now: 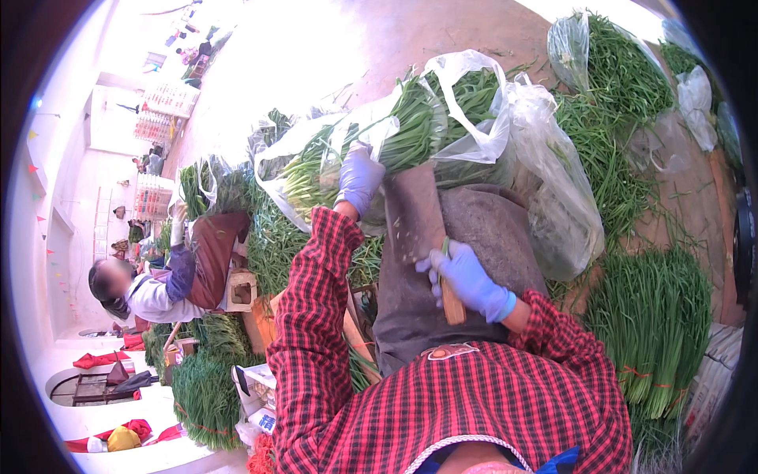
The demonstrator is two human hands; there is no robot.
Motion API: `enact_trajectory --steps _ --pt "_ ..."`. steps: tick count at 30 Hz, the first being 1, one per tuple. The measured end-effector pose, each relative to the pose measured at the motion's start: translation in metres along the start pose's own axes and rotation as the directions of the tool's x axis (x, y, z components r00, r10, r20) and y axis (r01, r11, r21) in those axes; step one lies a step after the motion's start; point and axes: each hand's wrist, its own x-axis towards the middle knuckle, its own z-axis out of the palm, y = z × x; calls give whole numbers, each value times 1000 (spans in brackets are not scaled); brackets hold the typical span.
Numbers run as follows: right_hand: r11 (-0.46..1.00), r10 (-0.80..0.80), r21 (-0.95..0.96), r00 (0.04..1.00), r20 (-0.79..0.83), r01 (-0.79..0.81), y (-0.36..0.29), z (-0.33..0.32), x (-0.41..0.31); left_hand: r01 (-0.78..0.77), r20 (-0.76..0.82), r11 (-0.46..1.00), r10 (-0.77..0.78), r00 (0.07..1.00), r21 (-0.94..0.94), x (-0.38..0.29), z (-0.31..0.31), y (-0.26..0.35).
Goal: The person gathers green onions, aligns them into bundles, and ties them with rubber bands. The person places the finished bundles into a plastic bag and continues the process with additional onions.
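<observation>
My left hand (360,178), in a purple glove, pinches the edge of a clear plastic bag (456,112). Inside the bag lies a bundle of long green stalks, probably garlic chives (414,127), with pale ends towards the left. My right hand (471,281), gloved alike, grips a cleaver by its wooden handle (453,305). The cleaver's broad, stained blade (414,210) points away from me, over the dark apron (485,231) on my lap. Its far edge reaches close to the bag. The left fingertips are partly hidden by plastic.
Loose greens (616,154) cover the floor at right, near tied bundles of chives (651,326). At left another person (172,284) sits with greens on the lap. More bundles (207,391) and red ties (260,453) lie at lower left. White stacked crates (151,195) stand beyond.
</observation>
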Motion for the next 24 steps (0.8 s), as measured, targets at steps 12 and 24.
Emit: enact_trajectory --steps 12,24 --pt "979 197 8 955 220 -204 22 10 -3 195 11 977 -195 981 -84 16 -16 -43" --pt "950 269 -276 840 471 -149 55 47 7 44 114 975 -20 993 -218 43 -68 -12"
